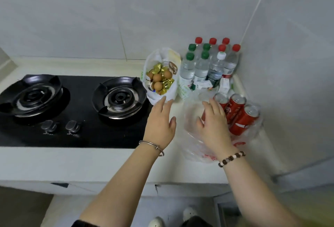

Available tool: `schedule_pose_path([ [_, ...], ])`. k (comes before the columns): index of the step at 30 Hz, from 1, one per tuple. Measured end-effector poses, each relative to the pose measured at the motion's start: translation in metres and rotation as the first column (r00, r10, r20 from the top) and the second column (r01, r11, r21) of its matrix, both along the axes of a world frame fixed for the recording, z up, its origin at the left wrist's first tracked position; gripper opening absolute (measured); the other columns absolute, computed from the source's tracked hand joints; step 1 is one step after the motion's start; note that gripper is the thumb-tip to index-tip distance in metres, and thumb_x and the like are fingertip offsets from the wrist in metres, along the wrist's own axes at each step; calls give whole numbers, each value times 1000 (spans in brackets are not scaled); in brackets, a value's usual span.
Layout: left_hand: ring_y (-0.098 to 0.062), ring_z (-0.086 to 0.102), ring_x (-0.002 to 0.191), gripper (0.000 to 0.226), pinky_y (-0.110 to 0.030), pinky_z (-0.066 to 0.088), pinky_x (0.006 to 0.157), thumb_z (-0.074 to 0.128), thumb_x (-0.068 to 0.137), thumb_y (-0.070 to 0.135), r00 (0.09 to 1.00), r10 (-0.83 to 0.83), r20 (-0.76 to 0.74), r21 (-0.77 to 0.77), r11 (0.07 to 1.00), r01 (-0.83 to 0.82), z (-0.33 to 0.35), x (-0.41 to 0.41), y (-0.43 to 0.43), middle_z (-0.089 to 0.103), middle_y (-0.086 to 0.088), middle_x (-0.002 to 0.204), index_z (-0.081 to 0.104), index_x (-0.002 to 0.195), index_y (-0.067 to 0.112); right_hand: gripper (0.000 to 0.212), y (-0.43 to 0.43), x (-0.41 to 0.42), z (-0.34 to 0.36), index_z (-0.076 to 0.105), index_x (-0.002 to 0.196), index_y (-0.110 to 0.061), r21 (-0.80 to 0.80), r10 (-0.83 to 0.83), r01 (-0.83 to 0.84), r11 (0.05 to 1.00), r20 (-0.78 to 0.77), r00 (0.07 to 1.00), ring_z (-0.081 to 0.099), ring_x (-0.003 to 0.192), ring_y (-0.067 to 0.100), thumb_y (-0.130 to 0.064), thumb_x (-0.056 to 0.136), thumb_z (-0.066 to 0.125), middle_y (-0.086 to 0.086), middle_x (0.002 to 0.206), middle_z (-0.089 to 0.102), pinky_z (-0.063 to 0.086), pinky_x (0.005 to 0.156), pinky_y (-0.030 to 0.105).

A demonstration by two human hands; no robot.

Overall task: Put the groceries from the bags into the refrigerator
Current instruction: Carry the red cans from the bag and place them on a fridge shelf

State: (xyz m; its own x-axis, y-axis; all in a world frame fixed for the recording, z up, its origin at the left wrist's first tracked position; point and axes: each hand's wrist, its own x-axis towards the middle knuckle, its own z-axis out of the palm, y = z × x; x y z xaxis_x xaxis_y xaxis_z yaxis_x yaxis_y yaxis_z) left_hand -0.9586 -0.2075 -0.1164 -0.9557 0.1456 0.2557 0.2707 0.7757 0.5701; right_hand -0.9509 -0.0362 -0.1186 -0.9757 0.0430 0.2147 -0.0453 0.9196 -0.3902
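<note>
Both hands are out over the countertop [108,161] corner and neither holds anything. Left hand [160,118]: fingers straight and spread, tips at the near wall of the white bag [173,90]; we can't tell whether they touch it. Right hand [215,125]: fingers also straight and loosely spread, palm down over the clear plastic bag [195,147], just beside the red soda cans [243,120].

The white bag stands upright with its mouth open, showing brown eggs [157,77] and gold-wrapped pieces [167,85]. It probably stays upright so the eggs don't roll. The cans lie tilted in the slumped clear bag, leaning toward the wall. Water bottles [200,67] with red, green and white caps stand packed in the corner behind, with small cartons [203,84] at their feet. The gas hob [75,107] is to the left, unlit.

The refrigerator is not in view and nothing has been lifted yet. We judge this as the reach stage, with the left hand steadying or opening the egg bag and the right going for a can.
</note>
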Motion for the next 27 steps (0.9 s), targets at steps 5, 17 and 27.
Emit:
schedule_pose_path([
  [5, -20, 31, 135, 61, -16, 22, 104, 58, 86, 10, 992, -110, 63, 70, 992, 106, -4, -25, 34, 33, -7, 149, 36, 143, 13, 52, 39, -33, 7, 42, 135, -5, -10, -89, 89, 996, -15, 996, 24, 139, 27, -3, 85, 53, 12, 148, 33, 20, 116, 40],
  [17, -26, 50, 120, 78, -30, 39, 94, 71, 78, 31, 907, -114, 407, 63, 993, 96, -29, -71, 130, 49, -8, 136, 31, 143, 16, 82, 104, -100, 18, 25, 148, -21, 160, 197, -255, 954, 308, 931, 27, 136, 24, 11, 76, 50, 4, 149, 29, 23, 112, 33],
  [27, -30, 61, 90, 54, -34, 49, 73, 74, 69, 32, 907, -102, 409, -10, 993, 116, -32, -78, 128, 65, -7, 102, 49, 114, 15, 66, 100, -115, 5, 37, 139, -19, 280, 257, -390, 877, 414, 873, 38, 125, 27, 4, 79, 53, 7, 134, 40, 34, 103, 34],
])
